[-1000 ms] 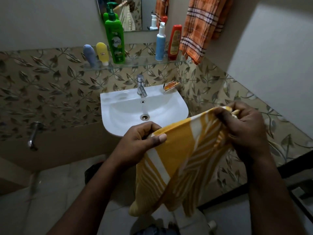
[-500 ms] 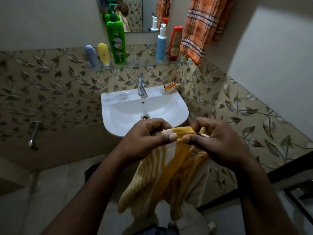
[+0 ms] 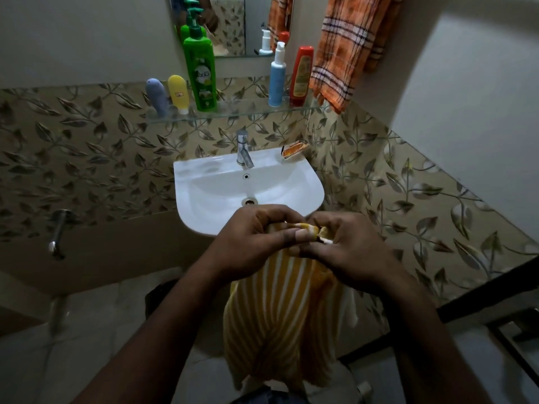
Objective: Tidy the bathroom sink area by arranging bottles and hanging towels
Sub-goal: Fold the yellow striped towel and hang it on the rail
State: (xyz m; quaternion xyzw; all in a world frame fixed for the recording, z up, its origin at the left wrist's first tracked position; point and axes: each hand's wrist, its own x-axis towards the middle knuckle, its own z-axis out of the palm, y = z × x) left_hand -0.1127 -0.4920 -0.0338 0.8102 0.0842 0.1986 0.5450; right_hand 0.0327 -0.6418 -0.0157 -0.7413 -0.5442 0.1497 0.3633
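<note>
Hanging below both hands, yellow striped towel [image 3: 280, 310], top edge bunched, just before front rim of white sink [image 3: 198, 182]. Left hand [image 3: 253, 237], right hand [image 3: 353, 246] touching, fingers curled, pinching towel top. Behind: green pump bottle [image 3: 201, 77] upright on glass shelf [image 3: 248, 113]; orange checked towel [image 3: 344, 48] hung at right.

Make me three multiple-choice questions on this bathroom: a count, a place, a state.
1. How many tubes and bottles stand on the glass shelf? A three, B five, C seven.
2. Where is the orange packet? A on the shelf, B on the floor, C on the sink's back right corner.
3. The yellow striped towel is: A gripped by left hand and right hand, B on the wall, C in the sink.
Answers: B, two tubes, three bottles; C, right of the tap; A, both pinch its top edge.
</note>
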